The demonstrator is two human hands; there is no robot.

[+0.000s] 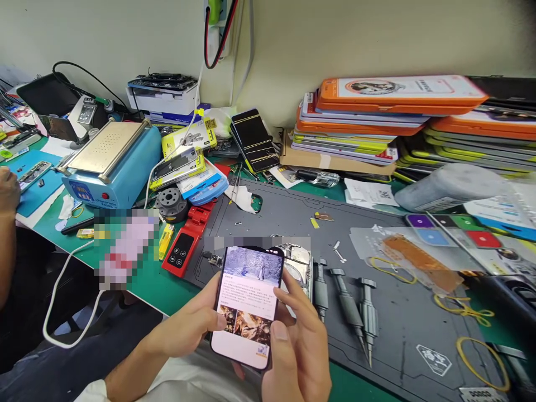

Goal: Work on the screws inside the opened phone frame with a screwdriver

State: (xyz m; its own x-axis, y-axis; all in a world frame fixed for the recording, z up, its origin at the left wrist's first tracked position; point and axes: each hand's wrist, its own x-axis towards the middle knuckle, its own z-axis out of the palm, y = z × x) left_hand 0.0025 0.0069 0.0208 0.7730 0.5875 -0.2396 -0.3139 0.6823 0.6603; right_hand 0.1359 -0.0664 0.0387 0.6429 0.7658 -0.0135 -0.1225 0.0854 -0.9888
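Observation:
A smartphone [248,304] with its screen lit, showing pictures and text, is held upright over the near edge of the bench. My left hand [190,326] grips its left side, thumb resting on the lower screen. My right hand [299,346] wraps its right side, thumb against the screen's lower right edge. Just behind the phone on the dark grey work mat [402,312] lies an opened phone body [299,265], partly hidden by the phone.
Three screwdrivers [349,307] lie on the mat to the right, with yellow rubber bands [481,363] beyond. A blue heating machine [111,162], red tool [186,243], packaging stacks [377,117] and white cable [67,312] crowd the bench. Another person's arm [8,223] is at far left.

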